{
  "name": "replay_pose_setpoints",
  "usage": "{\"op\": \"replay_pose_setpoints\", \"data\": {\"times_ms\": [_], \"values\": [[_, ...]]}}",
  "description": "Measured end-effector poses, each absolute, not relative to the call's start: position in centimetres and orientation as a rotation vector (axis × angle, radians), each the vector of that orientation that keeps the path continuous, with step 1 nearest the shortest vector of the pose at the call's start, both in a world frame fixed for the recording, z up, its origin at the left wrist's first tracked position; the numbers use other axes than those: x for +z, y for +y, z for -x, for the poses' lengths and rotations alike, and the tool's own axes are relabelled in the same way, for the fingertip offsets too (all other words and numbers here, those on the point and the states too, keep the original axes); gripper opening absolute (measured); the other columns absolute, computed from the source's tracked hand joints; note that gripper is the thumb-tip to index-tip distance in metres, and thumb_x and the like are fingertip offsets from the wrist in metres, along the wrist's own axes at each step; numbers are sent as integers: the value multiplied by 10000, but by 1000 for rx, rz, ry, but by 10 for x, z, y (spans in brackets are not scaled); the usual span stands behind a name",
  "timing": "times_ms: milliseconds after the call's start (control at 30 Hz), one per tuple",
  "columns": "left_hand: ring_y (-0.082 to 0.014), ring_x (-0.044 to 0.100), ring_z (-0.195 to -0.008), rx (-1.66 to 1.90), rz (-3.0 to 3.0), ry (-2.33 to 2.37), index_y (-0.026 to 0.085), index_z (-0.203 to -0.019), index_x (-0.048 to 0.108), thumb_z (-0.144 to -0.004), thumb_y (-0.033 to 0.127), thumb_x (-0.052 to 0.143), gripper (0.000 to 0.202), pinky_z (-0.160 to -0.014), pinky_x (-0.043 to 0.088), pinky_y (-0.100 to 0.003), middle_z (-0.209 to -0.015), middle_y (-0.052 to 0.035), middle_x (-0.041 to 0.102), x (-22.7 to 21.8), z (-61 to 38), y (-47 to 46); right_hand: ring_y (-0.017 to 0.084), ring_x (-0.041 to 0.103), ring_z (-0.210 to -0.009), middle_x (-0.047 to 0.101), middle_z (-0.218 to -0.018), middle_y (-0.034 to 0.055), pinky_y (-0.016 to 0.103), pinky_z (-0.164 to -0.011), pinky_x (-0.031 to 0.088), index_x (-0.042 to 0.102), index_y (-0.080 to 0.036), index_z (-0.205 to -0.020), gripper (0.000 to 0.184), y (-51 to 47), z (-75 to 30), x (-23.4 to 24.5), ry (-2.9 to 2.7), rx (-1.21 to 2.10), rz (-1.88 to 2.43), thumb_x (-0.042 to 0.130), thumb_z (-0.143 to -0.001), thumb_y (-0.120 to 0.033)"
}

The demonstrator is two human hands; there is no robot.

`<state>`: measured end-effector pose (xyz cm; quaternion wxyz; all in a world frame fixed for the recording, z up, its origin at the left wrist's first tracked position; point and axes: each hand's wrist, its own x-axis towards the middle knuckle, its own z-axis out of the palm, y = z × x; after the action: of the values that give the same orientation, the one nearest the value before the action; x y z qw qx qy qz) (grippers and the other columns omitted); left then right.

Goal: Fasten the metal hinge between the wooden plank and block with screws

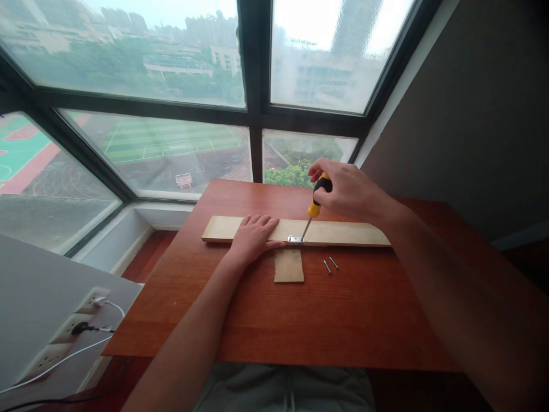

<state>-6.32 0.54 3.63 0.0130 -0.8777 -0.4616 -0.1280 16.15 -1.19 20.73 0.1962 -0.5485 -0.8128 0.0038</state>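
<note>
window [255, 63]: dark-framed | outside: striped green pitch [171, 139] | left wall [26, 292]: sockets [46, 357], black plug [80, 328], white cable [88, 347]

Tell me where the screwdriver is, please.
In the head view, the screwdriver is right of centre, in the right hand, its tip at the metal piece.

We rest our left hand [256, 236] flat on a long wooden board [343, 233], while our right hand [341, 184] grips a yellow-and-black screwdriver [314, 211], tilted, its tip at the right end of a small metal fitting [295, 239] on the board's near edge. Near us on the reddish-brown wooden table [343, 320] lie a thin wooden square [289, 267] and two screws [327, 267]; beyond, windows [171, 140] overlook a sports field.
</note>
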Motion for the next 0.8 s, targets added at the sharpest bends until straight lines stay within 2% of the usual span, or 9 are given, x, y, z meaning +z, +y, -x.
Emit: {"op": "replay_pose_setpoints", "data": {"times_ms": [100, 200, 333, 467, 567, 667, 800], "values": [[-276, 527, -1191, -397, 2734, -1432, 261, -1336, 511, -864, 709, 429, 656, -1049, 325, -400, -1296, -87, 609, 36, 63, 6, 220, 619, -807, 705, -979, 70, 328, -639, 395, 622, -201, -1008, 234, -13, -161, 207, -2262, -107, 1603, 529, -837, -331], [-278, 527, -1192, -401, 2728, -1427, 258, -1338, 507, -859, 719, 423, 670, -1049, 324, -402, -1299, -86, 607, 35, 63, 6, 232, 604, -732, 697, -867, 70, 338, -591, 350, 640, -218, -947, 296, -12, -160, 205, -2221, -246, 1712, 475, -895, -458], [-278, 524, -1197, -406, 2728, -1424, 262, -1341, 507, -860, 711, 436, 663, -1056, 317, -405, -1298, -88, 607, 34, 64, 6, 214, 607, -755, 703, -921, 61, 332, -615, 373, 629, -215, -1001, 221, -11, -162, 203, -2232, -169, 1635, 505, -861, -333], [-282, 522, -1197, -416, 2728, -1422, 269, -1353, 503, -845, 700, 487, 666, -1056, 319, -413, -1299, -90, 606, 34, 64, 6, 195, 609, -821, 695, -997, 50, 310, -668, 414, 593, -200, -1062, 301, -12, -163, 204, -2278, 2, 1493, 569, -766, -243], [-282, 521, -1197, -416, 2726, -1423, 269, -1355, 504, -841, 697, 497, 669, -1057, 321, -415, -1294, -89, 608, 34, 63, 6, 193, 593, -771, 684, -947, 48, 313, -629, 387, 605, -209, -996, 219, -14, -161, 204, -2261, -81, 1540, 554, -811, -315], [-280, 522, -1198, -412, 2723, -1426, 264, -1352, 506, -851, 700, 475, 665, -1064, 315, -417, -1296, -89, 608, 34, 63, 6, 201, 562, -693, 664, -817, 49, 326, -592, 338, 620, -220, -906, 267, -14, -160, 203, -2215, -211, 1658, 501, -878, -458], [-279, 523, -1197, -413, 2723, -1425, 260, -1351, 506, -865, 700, 444, 659, -1069, 308, -422, -1302, -91, 605, 33, 64, 6, 191, 564, -697, 674, -845, 45, 319, -603, 352, 598, -209, -989, 210, -12, -161, 203, -2233, -141, 1579, 546, -824, -328]]}}
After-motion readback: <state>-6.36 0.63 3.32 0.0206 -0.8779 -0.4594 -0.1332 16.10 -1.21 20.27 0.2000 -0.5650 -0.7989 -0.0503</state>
